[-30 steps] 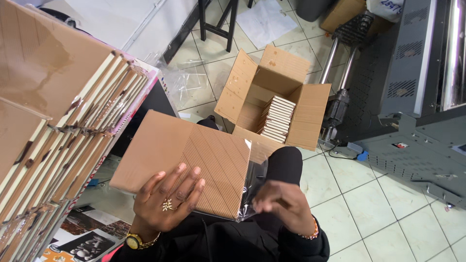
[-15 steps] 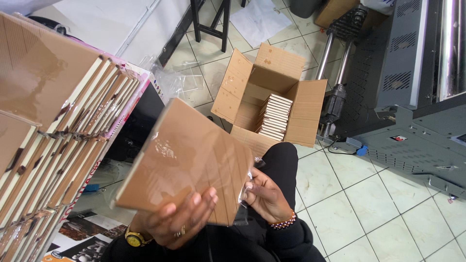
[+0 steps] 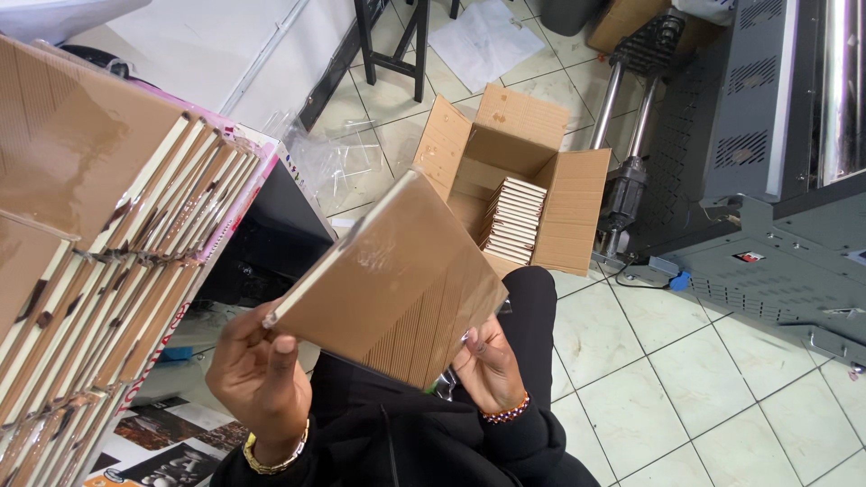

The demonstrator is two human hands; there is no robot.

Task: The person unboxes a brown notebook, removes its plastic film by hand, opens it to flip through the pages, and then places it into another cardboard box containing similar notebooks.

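Note:
I hold a flat brown cardboard-covered book wrapped in clear film (image 3: 388,280), tilted up in front of my lap. My left hand (image 3: 257,365) grips its near left corner, thumb on top. My right hand (image 3: 487,361) supports the lower right edge from underneath, fingers curled on it. Beyond the book stands an open cardboard box (image 3: 564,212) on the tiled floor, with a stack of similar books (image 3: 514,221) inside.
Several rows of the same brown books (image 3: 117,261) stand on edge on a pink-edged table at the left. Crumpled clear plastic (image 3: 338,162) lies on the floor. A large grey machine (image 3: 776,153) fills the right. Black stool legs (image 3: 392,45) stand at the back.
The book has tipped up more steeply and turned. My left hand has slid from under its middle to its left corner; my right hand has stayed under the right edge.

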